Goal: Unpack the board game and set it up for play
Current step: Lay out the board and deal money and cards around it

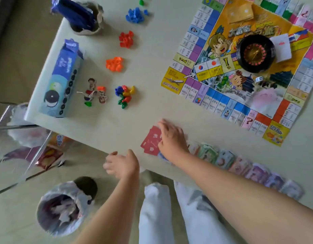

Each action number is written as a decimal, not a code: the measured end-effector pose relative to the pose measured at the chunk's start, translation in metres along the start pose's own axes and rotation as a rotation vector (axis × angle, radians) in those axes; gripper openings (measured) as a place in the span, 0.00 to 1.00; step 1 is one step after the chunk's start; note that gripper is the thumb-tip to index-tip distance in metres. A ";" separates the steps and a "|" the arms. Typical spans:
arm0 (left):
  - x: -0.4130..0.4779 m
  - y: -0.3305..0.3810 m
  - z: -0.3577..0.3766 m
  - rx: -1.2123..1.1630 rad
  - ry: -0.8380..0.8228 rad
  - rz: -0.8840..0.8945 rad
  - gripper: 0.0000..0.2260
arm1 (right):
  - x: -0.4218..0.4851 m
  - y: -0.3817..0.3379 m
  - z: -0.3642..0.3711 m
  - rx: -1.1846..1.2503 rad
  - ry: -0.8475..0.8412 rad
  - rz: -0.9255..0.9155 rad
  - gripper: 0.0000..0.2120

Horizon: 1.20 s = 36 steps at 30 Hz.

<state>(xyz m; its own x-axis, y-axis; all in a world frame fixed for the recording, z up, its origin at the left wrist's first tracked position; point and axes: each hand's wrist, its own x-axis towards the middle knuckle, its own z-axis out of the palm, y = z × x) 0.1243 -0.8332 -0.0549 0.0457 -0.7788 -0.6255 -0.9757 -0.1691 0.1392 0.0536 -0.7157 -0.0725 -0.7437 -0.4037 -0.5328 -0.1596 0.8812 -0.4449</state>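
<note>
My right hand lay flat on the red cards; my left hand hovered open beside them, empty.

Single head view (wide-angle), looking steeply down, tilted, near table edge.

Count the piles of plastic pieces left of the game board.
5, in a line: green pile at the top edge, partly cut off; blue pile; red pile; orange pile; mixed-colour pile lowest in view. More may lie out of frame.
</note>
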 end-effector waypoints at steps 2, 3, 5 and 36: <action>0.008 -0.015 -0.001 -0.159 -0.094 -0.166 0.26 | -0.007 -0.009 0.012 -0.027 0.041 0.033 0.29; 0.012 -0.023 0.000 -0.252 -0.172 -0.238 0.27 | -0.011 -0.015 0.017 -0.038 0.048 0.042 0.30; 0.014 -0.027 0.006 -0.417 -0.363 -0.323 0.25 | -0.016 -0.021 0.024 -0.040 0.057 0.054 0.31; 0.027 0.008 0.005 -0.135 -0.348 0.792 0.10 | 0.011 -0.011 -0.009 0.240 0.241 -0.020 0.05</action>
<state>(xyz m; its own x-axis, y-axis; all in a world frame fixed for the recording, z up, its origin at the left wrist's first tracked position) 0.1169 -0.8528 -0.0749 -0.7244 -0.4725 -0.5020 -0.6580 0.2567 0.7079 0.0416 -0.7274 -0.0673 -0.8788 -0.3250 -0.3494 -0.0394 0.7791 -0.6257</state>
